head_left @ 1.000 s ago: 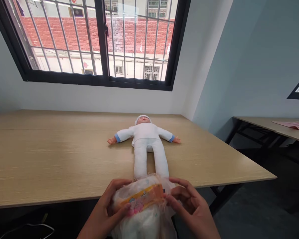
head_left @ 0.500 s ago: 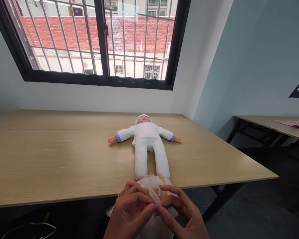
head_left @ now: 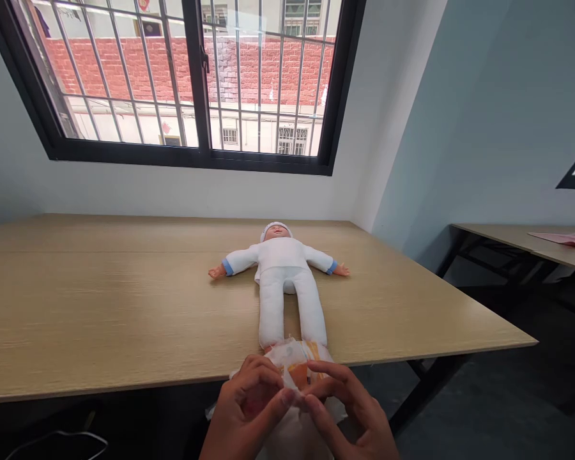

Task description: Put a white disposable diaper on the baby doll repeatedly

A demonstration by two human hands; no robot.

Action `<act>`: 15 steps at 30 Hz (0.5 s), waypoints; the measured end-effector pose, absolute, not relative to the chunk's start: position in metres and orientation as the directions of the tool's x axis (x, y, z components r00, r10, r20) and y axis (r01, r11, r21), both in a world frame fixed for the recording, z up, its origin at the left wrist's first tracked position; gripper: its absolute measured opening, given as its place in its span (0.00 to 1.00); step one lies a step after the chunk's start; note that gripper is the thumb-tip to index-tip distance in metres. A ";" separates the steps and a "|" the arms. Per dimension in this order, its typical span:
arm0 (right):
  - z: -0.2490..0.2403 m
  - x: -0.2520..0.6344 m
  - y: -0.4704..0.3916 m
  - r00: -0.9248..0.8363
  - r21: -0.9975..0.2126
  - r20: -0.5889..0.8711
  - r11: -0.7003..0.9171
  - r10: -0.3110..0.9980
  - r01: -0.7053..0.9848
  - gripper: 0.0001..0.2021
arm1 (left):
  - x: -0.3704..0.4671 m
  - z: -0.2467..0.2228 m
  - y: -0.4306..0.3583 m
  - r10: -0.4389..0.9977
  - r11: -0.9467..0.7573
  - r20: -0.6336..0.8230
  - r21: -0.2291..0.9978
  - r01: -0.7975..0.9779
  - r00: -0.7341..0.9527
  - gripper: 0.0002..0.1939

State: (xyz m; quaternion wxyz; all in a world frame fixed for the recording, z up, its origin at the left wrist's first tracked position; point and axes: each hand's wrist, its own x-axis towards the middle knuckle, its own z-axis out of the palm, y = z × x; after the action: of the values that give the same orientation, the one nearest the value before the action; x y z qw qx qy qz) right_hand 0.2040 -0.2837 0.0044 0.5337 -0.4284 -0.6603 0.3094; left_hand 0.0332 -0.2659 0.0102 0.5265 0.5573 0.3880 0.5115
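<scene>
A baby doll (head_left: 282, 262) in a white outfit with blue cuffs and a white cap lies on its back, arms spread, feet toward me. Just in front of its feet, at the table's near edge, is a crumpled white diaper (head_left: 294, 351) with orange print. My left hand (head_left: 256, 406) pinches a thin white part of it between thumb and forefinger. Close against it, my right hand (head_left: 347, 406) pinches the same part, its other fingers curled and raised. The diaper's lower portion is partly hidden behind both hands.
The doll lies on a wide wooden table (head_left: 124, 306) reaching the wall below a barred window (head_left: 201, 156). Another table (head_left: 498, 235) with a pink cloth (head_left: 568, 239) stands at the right. A thin white loop (head_left: 62, 434) shows in the dark lower left.
My fingertips have drawn slightly apart while still pinching the diaper, and more of its orange print shows. The doll stays where it was.
</scene>
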 end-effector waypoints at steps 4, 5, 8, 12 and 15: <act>0.007 0.202 -0.282 0.017 -0.836 0.518 0.501 0.856 0.225 0.09 | 0.033 0.008 -0.263 0.978 -0.147 0.160 0.984 -0.100 0.137 0.15; 0.007 0.202 -0.281 0.037 -0.829 0.534 0.514 0.845 0.223 0.10 | 0.033 0.008 -0.263 0.976 -0.159 0.168 0.984 -0.077 0.138 0.14; 0.004 0.200 -0.281 0.061 -0.801 0.579 0.554 0.813 0.226 0.15 | 0.034 0.010 -0.265 0.962 -0.215 0.207 0.976 0.028 0.179 0.13; -0.003 0.199 -0.283 0.072 -0.821 0.552 0.527 0.830 0.222 0.14 | 0.038 0.013 -0.268 0.941 -0.277 0.249 0.956 0.097 0.229 0.13; -0.008 0.200 -0.283 0.128 -0.881 0.461 0.437 0.878 0.180 0.10 | 0.039 0.013 -0.268 0.938 -0.285 0.256 0.954 0.097 0.236 0.13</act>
State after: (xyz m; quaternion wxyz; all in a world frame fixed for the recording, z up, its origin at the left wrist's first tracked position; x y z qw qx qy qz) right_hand 0.1996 -0.2833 -0.0080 0.6048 -0.4452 -0.5939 0.2886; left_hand 0.0391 -0.2677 0.0131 0.4453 0.6477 0.3993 0.4720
